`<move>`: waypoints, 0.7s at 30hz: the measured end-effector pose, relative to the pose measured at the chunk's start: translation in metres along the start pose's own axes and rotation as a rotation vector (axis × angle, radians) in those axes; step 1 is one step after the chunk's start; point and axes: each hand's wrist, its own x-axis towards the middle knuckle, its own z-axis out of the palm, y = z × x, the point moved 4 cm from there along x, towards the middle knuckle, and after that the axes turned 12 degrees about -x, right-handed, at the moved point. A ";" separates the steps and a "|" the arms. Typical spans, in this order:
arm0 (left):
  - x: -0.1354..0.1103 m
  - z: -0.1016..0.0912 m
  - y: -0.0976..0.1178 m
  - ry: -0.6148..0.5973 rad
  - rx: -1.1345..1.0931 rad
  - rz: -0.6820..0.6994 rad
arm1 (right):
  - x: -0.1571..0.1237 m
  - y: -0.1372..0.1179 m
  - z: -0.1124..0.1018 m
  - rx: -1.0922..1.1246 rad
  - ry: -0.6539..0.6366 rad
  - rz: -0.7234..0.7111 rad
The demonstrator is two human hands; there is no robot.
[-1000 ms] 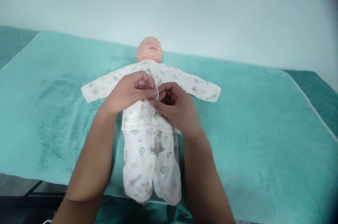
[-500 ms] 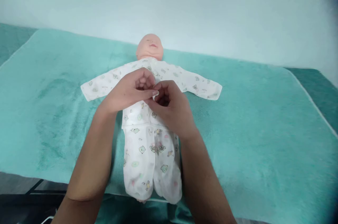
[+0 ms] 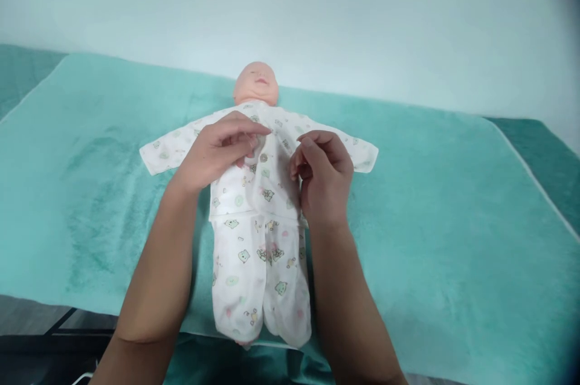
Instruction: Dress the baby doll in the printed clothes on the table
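Observation:
A baby doll [image 3: 257,86] lies face up in a white printed shirt [image 3: 274,191] and matching trousers [image 3: 247,270]. My left hand [image 3: 222,149] rests over the left side of the shirt's chest; its index finger is stretched out, apart from the thumb, and I see nothing held in it. Over the other side of the chest is my right hand [image 3: 325,170], fingers curled and thumb and index tips pressed together. Whatever that pinch may hold is too small to make out. Between my hands the shirt front shows, slightly rumpled. Both sleeves spread outward, partly covered by my hands.
A turquoise blanket [image 3: 430,222] lies under the doll, with a darker green cover [image 3: 534,143] showing beyond its edges. A pale wall [image 3: 317,16] rises behind. Dark frame parts [image 3: 58,342] show below the near left edge.
My hands, which met at the middle of the shirt, have parted. The right hand has moved right, uncovering the shirt front; the left stays nearly in place, with its index finger straighter.

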 end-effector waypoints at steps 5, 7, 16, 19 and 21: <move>0.003 0.001 -0.002 0.092 0.265 0.216 | 0.005 0.008 -0.004 -0.196 0.113 -0.137; 0.004 0.000 -0.007 0.163 0.374 0.282 | 0.008 0.016 -0.004 -0.294 0.094 -0.168; -0.088 -0.007 -0.031 0.480 0.428 0.284 | -0.020 0.039 -0.002 -0.484 -0.212 -0.206; -0.141 0.000 -0.035 0.440 0.453 0.158 | -0.058 0.041 -0.018 -0.495 -0.271 -0.206; -0.165 0.006 -0.037 0.408 0.503 0.104 | -0.084 0.045 -0.033 -0.500 -0.282 -0.190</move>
